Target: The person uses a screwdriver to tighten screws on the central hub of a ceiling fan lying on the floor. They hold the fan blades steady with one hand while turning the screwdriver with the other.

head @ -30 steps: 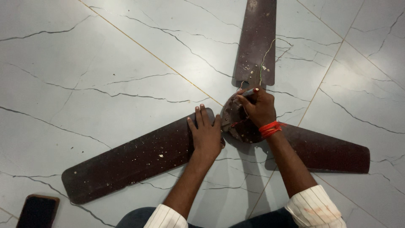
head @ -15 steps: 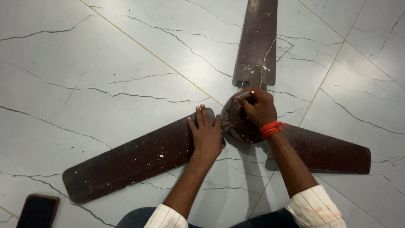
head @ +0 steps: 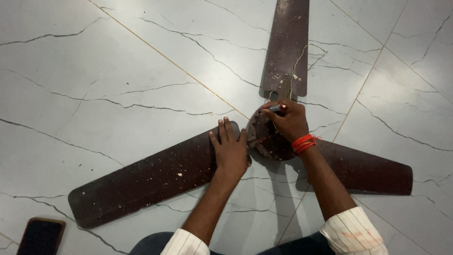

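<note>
A dark brown three-bladed ceiling fan lies flat on the floor, its round motor hub (head: 264,141) in the middle of the view. My left hand (head: 231,151) presses flat, fingers together, on the inner end of the long left blade (head: 141,182). My right hand (head: 288,120), a red thread around its wrist, rests on top of the hub with its fingers closed on a small thin tool or part I cannot make out. A thin wire (head: 297,61) runs from the hub over the upper blade (head: 285,42). The third blade (head: 368,170) extends right behind my right forearm.
The floor is white marble-look tile (head: 118,71) with dark veins and thin gold joint lines. A dark phone (head: 40,236) in a brownish case lies at the bottom left corner. My knees show at the bottom edge.
My right hand's fingers have shifted slightly on top of the hub. My left hand and the fan stay where they were.
</note>
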